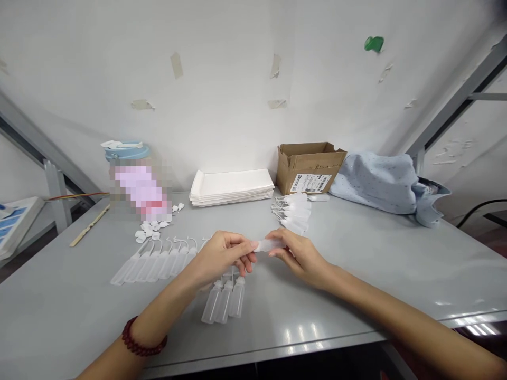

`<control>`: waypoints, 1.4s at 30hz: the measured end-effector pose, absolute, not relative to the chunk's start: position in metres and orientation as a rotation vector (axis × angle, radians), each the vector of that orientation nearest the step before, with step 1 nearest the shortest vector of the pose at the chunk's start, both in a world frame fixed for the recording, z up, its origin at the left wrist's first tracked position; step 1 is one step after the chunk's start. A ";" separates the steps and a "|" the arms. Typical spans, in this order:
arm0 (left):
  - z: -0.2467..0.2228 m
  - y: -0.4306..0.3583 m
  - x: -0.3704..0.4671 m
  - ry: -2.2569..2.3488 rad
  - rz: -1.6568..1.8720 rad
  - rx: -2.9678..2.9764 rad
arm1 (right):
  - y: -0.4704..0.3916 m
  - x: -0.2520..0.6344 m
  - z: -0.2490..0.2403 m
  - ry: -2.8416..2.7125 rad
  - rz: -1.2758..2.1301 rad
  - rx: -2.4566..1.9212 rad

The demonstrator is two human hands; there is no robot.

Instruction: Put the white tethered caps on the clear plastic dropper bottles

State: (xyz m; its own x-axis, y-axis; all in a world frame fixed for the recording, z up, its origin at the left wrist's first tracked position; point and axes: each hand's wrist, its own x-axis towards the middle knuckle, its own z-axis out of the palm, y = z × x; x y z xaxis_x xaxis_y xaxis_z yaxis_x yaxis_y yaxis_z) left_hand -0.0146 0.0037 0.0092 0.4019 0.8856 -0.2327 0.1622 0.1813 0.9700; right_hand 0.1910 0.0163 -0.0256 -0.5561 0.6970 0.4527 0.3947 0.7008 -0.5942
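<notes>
Above the middle of the table, a small translucent plastic bottle (271,244) lies level between my hands. My left hand (229,252) is closed in a pinch on its left end, where a whitish cap or neck shows partly between thumb and fingers. Around the bottle's right end, the thumb and fingers of my right hand (298,254) are closed. Below my left hand lie a few similar bottles (224,302) side by side. A longer row of bottles with thin curved tubes (158,264) lies to the left, partly covered by that hand.
Loose white caps (150,228) lie at the left, near a blurred pinkish thing (140,190). A stack of white sheets (232,186) and an open cardboard box (309,169) stand by the wall. More bottles (295,211) lie before the box. Light blue cloth (374,182) is at right.
</notes>
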 end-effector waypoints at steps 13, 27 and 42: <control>-0.003 -0.006 0.000 1.215 0.971 1.723 | 0.016 0.189 -0.017 -1.856 1.257 -0.950; 0.002 -0.009 -0.003 1.136 0.864 1.721 | 0.012 0.191 -0.010 -1.909 1.062 -0.950; -0.012 -0.002 -0.006 1.287 1.147 2.341 | 0.035 0.203 -0.010 -1.789 1.220 -1.010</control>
